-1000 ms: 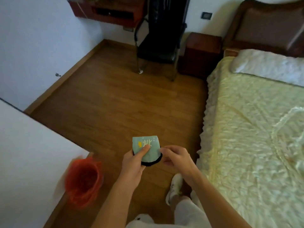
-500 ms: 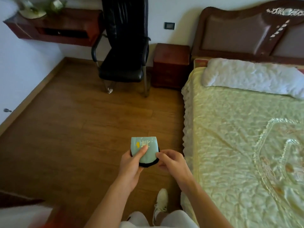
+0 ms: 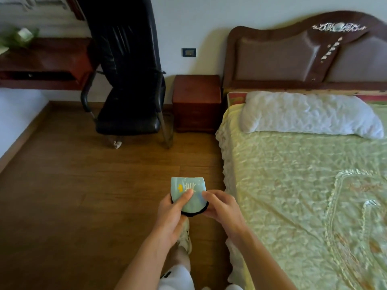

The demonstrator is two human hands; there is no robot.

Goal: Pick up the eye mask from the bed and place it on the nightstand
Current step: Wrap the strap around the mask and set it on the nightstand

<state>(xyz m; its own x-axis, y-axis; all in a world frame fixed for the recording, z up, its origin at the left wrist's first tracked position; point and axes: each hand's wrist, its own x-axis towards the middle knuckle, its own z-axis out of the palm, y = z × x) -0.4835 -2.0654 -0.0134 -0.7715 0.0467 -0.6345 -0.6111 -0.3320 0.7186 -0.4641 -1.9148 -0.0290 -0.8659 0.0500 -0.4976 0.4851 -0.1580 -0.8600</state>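
The eye mask point(image 3: 188, 191) is pale teal with a yellow mark, white lines and a black edge, folded in half. Both hands hold it in front of me above the wooden floor. My left hand point(image 3: 173, 214) grips its left side with the thumb on top. My right hand point(image 3: 222, 208) pinches its right edge. The dark red wooden nightstand point(image 3: 196, 101) stands ahead against the wall, between the chair and the bed point(image 3: 293, 174). The nightstand's top looks bare.
A black armchair point(image 3: 127, 101) stands left of the nightstand. A wall-mounted wooden desk point(image 3: 41, 63) is at far left with a few items on it. A white pillow point(image 3: 310, 114) lies at the bed's head. My shoes point(image 3: 184, 237) show on the floor below the hands.
The view has swung right and toward the nightstand, which is now nearer and more centred. The red bin seen earlier has left the view. Both hands keep holding the mask.
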